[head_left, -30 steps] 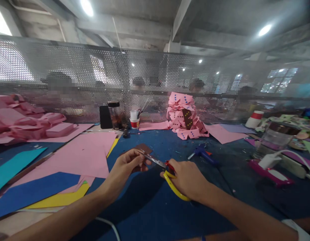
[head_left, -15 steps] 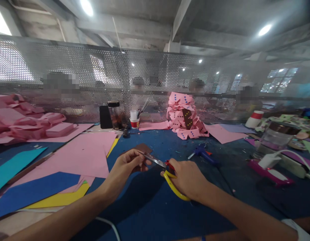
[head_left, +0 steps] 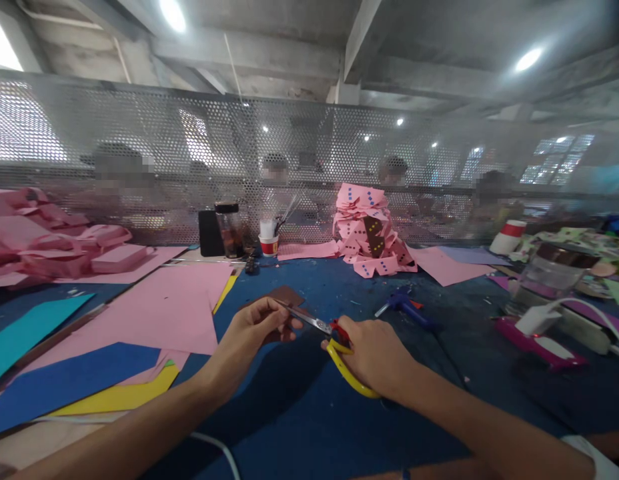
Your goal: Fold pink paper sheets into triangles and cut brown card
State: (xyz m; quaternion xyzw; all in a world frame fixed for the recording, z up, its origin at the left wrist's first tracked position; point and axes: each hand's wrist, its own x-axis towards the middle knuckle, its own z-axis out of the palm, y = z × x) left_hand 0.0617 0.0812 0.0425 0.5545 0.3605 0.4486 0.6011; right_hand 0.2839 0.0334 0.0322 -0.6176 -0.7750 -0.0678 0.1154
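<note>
My right hand (head_left: 372,353) is closed round the yellow and red handles of a pair of scissors (head_left: 317,325). The blades point left, toward the fingers of my left hand (head_left: 262,323). Those fingers pinch a piece of brown paper (head_left: 288,294), which shows behind and beneath them. The blade tips lie at the left fingertips and the paper's edge; whether they are in the paper I cannot tell. Both hands are held above the dark blue table (head_left: 299,413).
Pink sheets (head_left: 169,307) with blue and yellow ones lie left. A stack of folded pink pieces (head_left: 359,230) stands at the back, near a cup (head_left: 269,241) and a dark-lidded jar (head_left: 230,230). A blue glue gun (head_left: 407,308) and a clear jar (head_left: 547,277) are to the right.
</note>
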